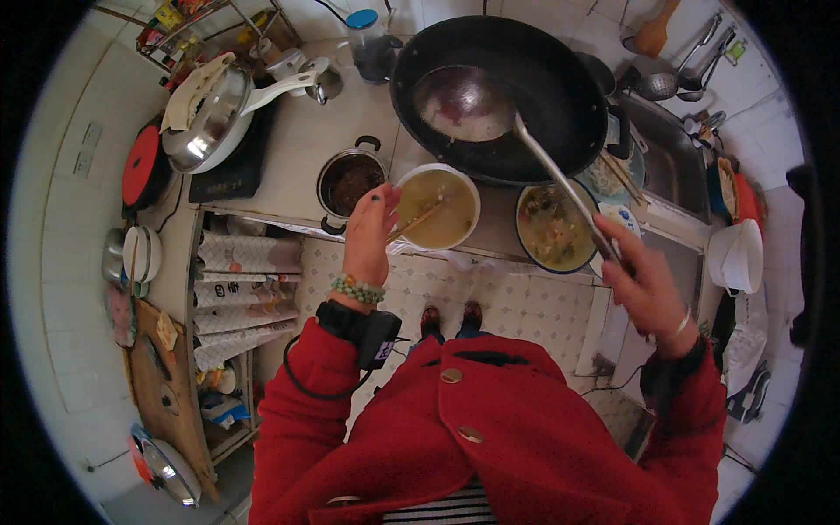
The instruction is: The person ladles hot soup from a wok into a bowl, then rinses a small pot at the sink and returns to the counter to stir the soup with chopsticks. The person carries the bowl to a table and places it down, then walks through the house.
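Observation:
My right hand grips the handle of a large metal ladle. The ladle's wide bowl hangs over a big black wok. My left hand is raised at the left rim of a white bowl of yellowish broth; whether it grips the rim cannot be told. Wooden chopsticks lean in that broth, their lower ends close to my left hand. Just left of it stands a small steel pot with dark contents. A blue-rimmed bowl of soup with vegetables sits under the ladle's handle.
A lidded pan rests on a black induction cooker at left. Right of the wok are a plate of noodles with chopsticks and a steel sink. The counter's front edge runs below the bowls. Utensils hang on the right wall.

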`<state>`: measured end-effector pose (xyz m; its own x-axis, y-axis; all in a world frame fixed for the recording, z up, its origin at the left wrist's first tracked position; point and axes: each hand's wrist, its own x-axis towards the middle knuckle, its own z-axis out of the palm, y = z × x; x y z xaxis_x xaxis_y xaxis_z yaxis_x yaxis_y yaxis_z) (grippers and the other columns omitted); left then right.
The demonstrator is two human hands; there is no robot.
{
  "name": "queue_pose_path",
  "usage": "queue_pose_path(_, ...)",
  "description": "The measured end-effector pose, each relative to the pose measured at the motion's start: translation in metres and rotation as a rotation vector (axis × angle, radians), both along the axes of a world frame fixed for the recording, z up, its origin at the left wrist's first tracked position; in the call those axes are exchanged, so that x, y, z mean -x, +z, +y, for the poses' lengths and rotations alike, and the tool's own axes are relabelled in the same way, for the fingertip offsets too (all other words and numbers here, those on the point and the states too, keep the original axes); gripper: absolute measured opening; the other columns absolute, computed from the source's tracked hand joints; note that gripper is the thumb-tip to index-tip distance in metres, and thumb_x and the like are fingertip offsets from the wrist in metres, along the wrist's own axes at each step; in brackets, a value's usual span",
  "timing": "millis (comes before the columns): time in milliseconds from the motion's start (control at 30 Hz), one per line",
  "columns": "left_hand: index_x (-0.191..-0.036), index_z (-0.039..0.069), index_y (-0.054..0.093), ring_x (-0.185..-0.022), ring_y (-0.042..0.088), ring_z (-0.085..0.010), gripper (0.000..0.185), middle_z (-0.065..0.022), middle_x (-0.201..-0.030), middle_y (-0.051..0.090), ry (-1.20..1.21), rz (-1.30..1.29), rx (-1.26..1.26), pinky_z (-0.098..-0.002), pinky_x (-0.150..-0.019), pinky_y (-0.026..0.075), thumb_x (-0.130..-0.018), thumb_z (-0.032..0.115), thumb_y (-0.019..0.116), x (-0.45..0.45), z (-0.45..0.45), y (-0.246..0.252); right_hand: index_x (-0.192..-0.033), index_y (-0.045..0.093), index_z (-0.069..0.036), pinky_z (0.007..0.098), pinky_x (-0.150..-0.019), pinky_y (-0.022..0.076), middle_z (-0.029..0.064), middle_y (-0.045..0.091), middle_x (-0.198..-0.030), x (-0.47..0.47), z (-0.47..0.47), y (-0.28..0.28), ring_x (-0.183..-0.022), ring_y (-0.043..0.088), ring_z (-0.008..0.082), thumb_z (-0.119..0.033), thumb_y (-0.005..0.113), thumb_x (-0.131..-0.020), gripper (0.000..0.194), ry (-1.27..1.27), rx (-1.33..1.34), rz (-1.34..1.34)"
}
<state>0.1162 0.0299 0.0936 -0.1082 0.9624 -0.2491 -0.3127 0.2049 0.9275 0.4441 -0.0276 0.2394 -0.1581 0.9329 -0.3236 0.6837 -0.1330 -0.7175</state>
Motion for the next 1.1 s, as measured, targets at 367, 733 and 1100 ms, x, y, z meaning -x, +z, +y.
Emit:
queue_pose_path(367, -0.126, 0.000, 0.043, -0.116, 0.047, -0.0198, 0.045, -0.0112, -0.123, 0.051, -0.011, 0.019, 0.053, -0.0343, -0.099, 0.035, -0.094, 0.032, 0.042, -0.002, -0.003, -0.006, -0.130, 0.044, -0.009, 0.0245, -0.050, 0.0443, 0.0056, 0.056, -0.071, 0.007, 0.068, -0.060, -0.052, 0.052, 0.0113, -0.010, 0.052, -0.083, 0.047, 0.051, 0.044, 0.102)
queue_pose_path(733, -0.124, -0.001, 0.045, -0.115, 0.048, -0.0208, 0.042, -0.0125, -0.123, 0.051, -0.005, -0.013, 0.024, -0.0344, -0.099, 0.036, -0.095, 0.029, 0.042, -0.006, 0.008, -0.003, -0.134, 0.041, -0.012, 0.0260, -0.052, 0.0438, 0.0073, 0.057, -0.072, -0.005, -0.030, 0.008, -0.052, 0.053, 0.0122, -0.004, 0.050, -0.084, 0.052, 0.034, 0.052, 0.144)
queue_pose_path(1100, -0.123, 0.000, 0.045, -0.114, 0.049, -0.0198, 0.040, -0.0112, -0.121, 0.053, -0.002, -0.016, 0.043, -0.0340, -0.098, 0.036, -0.095, 0.029, 0.041, -0.008, 0.002, -0.008, -0.131, 0.043, -0.010, 0.0266, -0.045, 0.0424, 0.0041, 0.052, -0.063, -0.023, 0.065, -0.051, -0.047, 0.049, 0.0104, -0.007, 0.046, -0.083, 0.048, 0.106, -0.095, -0.254)
